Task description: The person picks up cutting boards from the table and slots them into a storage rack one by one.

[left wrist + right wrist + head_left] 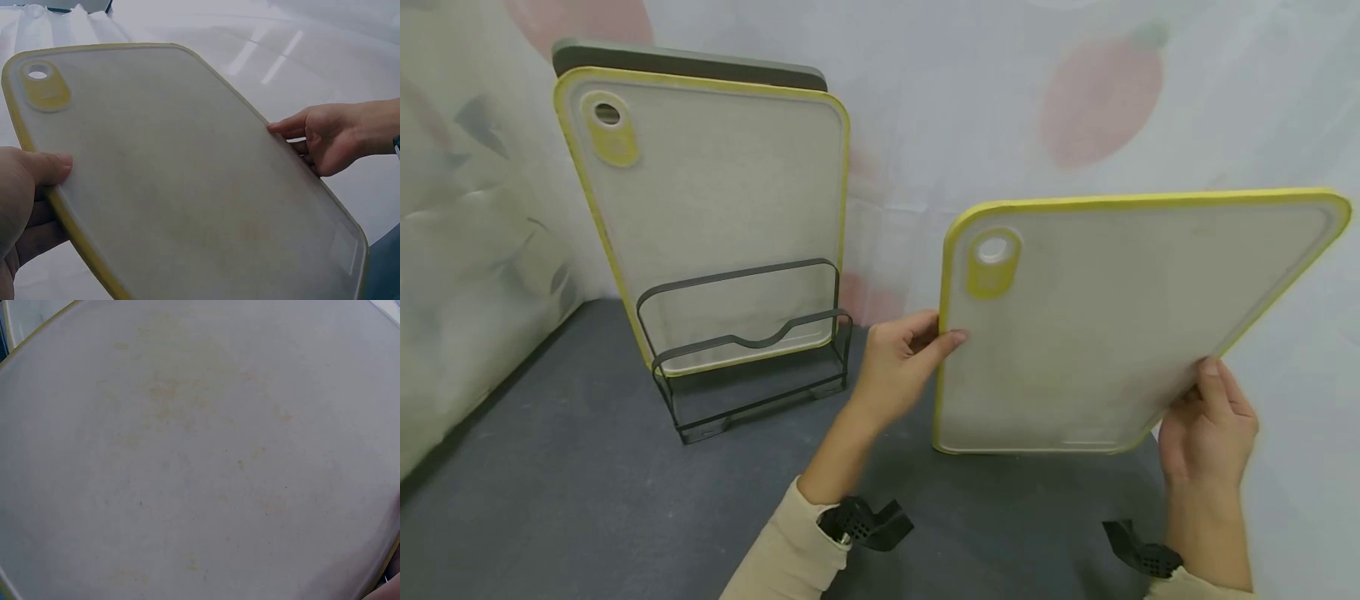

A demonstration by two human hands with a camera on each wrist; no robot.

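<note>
In the head view, the left hand (901, 350) is pinching the left edge of a yellow-rimmed cutting board (1120, 333), thumb on the near face and fingers curled behind, while the right hand (1206, 433) is gripping the lower right edge with fingers wrapped behind it; the board is being held up off the dark tabletop (550, 500), tilted, to the right of a black wire rack (752, 350) that is already holding a second yellow-rimmed board (715, 208) upright with a dark grey board (685, 62) behind it. Both grips are sitting on thin edges only, so the board is likely to be slipping or swinging if either hand is loosening, and its lower corner could be knocking the rack and tipping the standing boards. In the left wrist view, the thumb (44, 169) is pressing flat on the board's (187, 175) face near its yellow rim, and the other hand (325, 137) is holding the far edge by the fingertips; that fingertip hold is looking the weaker one. In the right wrist view, the board's pale, faintly stained surface (200, 450) is filling nearly the whole frame, and the hand itself is not showing, so its grip cannot be judged from here.
</note>
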